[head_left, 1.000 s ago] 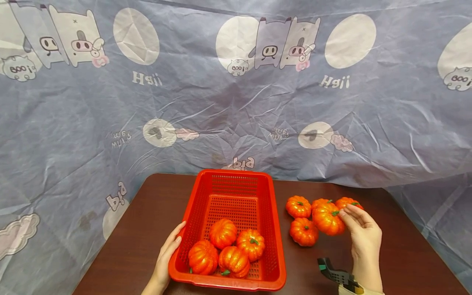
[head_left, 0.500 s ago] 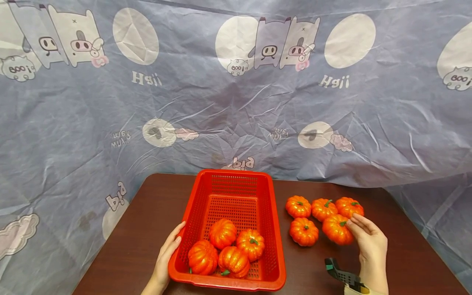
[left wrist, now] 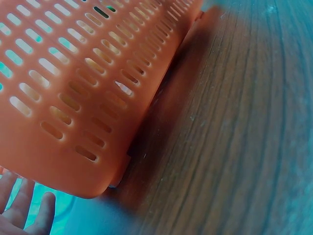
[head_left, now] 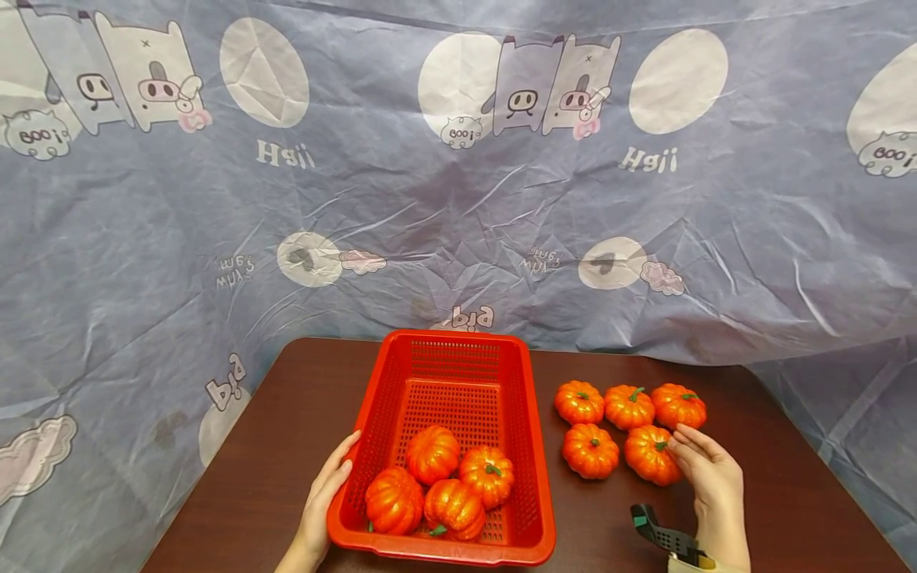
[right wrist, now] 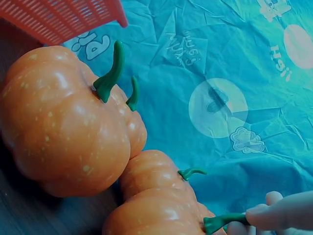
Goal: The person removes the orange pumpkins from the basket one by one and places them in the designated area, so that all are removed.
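Against the left side of the red plastic basket (head_left: 533,446), my left hand (head_left: 325,493) rests with its fingers (left wrist: 19,200) fairly straight. Several small orange toy pumpkins lie in the basket's near half, among them one pumpkin (head_left: 433,454) with its stem hidden. On the table to the right, my right hand (head_left: 709,477) pinches the green stem (right wrist: 222,223) of the front right pumpkin (head_left: 650,455) between thumb and fingers. That pumpkin sits upright on the table. Close around it are a pumpkin (head_left: 591,451) to its left and another pumpkin (head_left: 677,406) behind it.
Two more pumpkins, a back left one (head_left: 579,402) and a back middle one (head_left: 629,407), complete the cluster beside the basket. The dark brown table (head_left: 301,398) ends at a grey-blue printed cloth (head_left: 458,207) hanging behind it.
My right hand has moved right and toward me with the held pumpkin, then lowered it onto the table in front of the back row. The left hand and basket stay put.
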